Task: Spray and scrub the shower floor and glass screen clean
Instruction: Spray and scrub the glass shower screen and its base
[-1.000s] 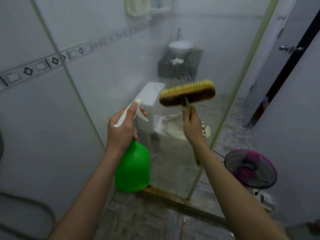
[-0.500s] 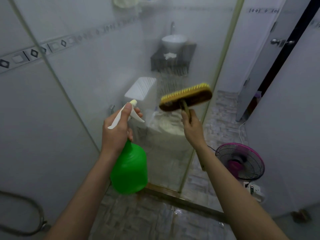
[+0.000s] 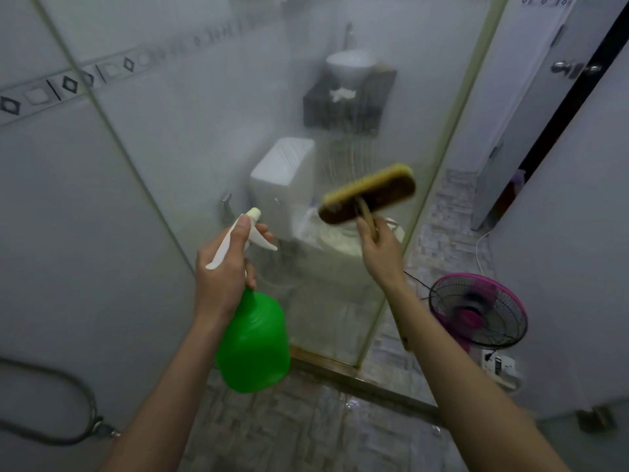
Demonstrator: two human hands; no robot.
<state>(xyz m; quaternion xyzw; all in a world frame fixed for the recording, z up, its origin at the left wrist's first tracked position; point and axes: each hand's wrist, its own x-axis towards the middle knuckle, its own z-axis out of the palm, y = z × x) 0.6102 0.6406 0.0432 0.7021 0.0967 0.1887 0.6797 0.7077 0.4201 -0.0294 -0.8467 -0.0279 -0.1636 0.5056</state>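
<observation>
My left hand grips the white trigger head of a green spray bottle, nozzle aimed at the glass screen, index finger on the trigger. My right hand holds the wooden handle of a scrub brush, whose yellow bristles press against the misty glass at mid height. The brush head tilts up to the right. The tiled shower floor lies wet below my arms. Streaks run down the glass above the brush.
Behind the glass stand a toilet and a washbasin on a dark stand. A pink floor fan and a power strip sit outside to the right. A door stands ajar. A shower hose loops at lower left.
The brush has slid down the glass and tilted, with my right hand following. The view has tipped downward, and the spray bottle stays raised in my left hand.
</observation>
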